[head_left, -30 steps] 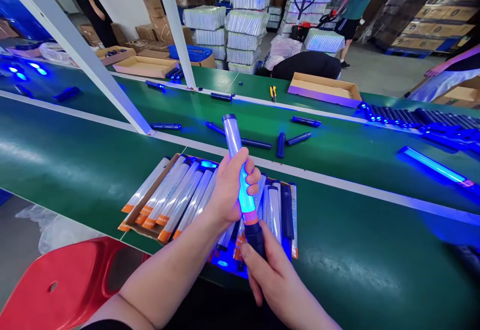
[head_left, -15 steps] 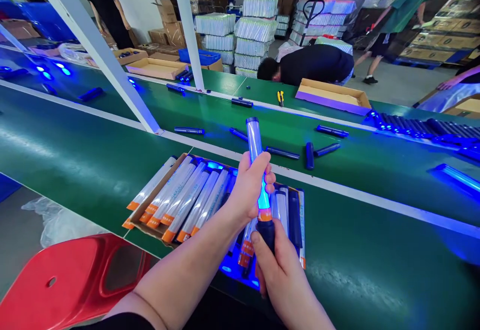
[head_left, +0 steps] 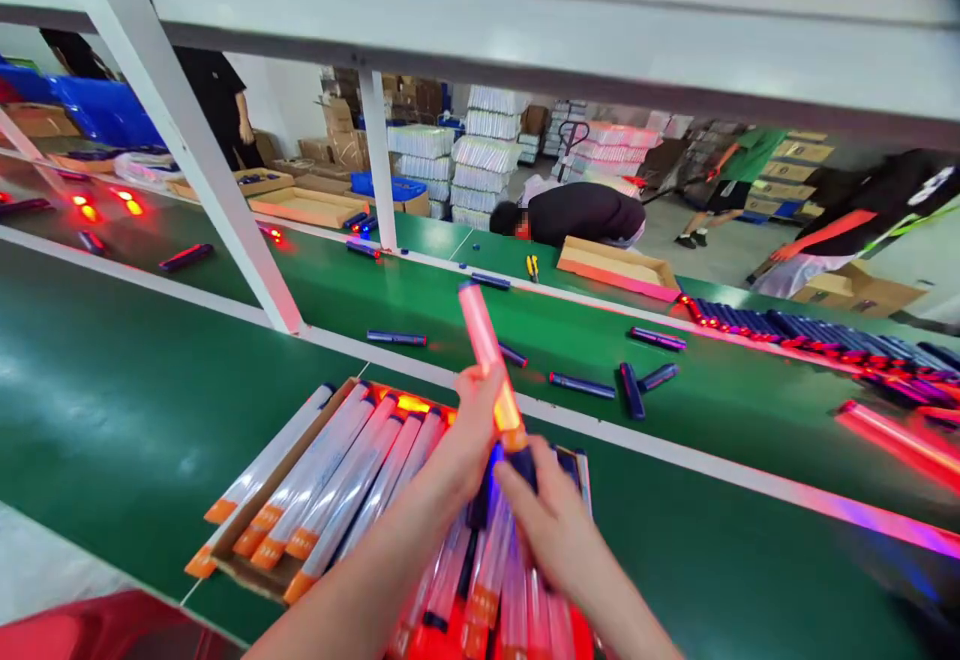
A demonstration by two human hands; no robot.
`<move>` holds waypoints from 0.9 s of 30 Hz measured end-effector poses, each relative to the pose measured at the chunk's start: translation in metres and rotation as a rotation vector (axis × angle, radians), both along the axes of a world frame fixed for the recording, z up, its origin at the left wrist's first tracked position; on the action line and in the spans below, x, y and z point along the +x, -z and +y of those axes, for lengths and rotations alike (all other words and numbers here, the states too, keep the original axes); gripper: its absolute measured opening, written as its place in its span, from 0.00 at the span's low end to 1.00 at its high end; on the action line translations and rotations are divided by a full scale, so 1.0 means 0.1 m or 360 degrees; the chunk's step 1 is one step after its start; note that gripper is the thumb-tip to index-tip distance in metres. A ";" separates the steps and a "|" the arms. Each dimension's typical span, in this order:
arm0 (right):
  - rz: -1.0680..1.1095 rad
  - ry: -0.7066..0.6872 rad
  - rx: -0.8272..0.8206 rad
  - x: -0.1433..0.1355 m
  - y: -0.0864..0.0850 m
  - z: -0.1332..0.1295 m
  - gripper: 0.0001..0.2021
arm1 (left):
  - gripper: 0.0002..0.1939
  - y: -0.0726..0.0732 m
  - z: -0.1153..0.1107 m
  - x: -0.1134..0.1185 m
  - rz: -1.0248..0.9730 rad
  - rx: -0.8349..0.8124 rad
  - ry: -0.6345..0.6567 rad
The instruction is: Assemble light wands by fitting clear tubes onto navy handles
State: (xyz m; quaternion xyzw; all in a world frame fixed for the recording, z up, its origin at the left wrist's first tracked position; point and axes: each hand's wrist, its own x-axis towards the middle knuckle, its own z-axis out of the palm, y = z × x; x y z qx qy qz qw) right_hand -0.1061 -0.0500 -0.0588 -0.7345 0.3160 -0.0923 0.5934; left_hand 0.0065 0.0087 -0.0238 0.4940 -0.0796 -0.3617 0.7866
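Red-lit baton [head_left: 489, 360] stood tilted between our fingers, left hand [head_left: 469, 445] wrapped on its tube, right hand [head_left: 544, 530] clasping the dark handle [head_left: 525, 460] below; steady grip seemed wise.

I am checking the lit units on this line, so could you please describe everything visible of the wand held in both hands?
The light wand is a slim stick with a translucent, plastic-looking tube glowing red-pink, a capped tip, an orange collar and a dark handle. It stands nearly upright, tip leaning up and left, above the cardboard tray of unlit wands on the green belt. The left hand grips the tube's base; the right hand wraps the handle. Motion blur hides finer detail.
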 end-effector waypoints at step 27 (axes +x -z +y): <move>0.0102 -0.0446 -0.0831 0.96 -0.12 -2.11 0.20 | 0.23 0.73 1.57 0.73 -0.2412 0.2194 0.0410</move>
